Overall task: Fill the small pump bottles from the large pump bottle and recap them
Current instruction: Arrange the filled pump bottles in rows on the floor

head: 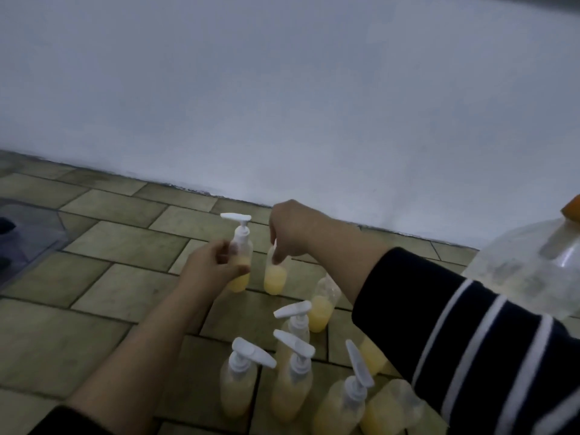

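1. Tiled floor (pixel 110 255) against a white wall (pixel 282 89).
2. Left hand (pixel 213 265) grips a capped small bottle (pixel 240 262), far centre.
3. Right hand (pixel 288 233) pinches the open bottle (pixel 275 277) just right of it; a white piece at the fingers is too blurred to name.
4. Keep that bottle upright, seat the pump straight, then twist.
5. Large bottle (pixel 527 271) stands far right; more small bottles (pixel 292 381) sit near.

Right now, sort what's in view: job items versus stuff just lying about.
Job:
- capped small bottle, held by left hand
- uncapped small bottle, touched by right hand
- other small bottles
- large bottle

Lying about:
- clear plastic container, far left
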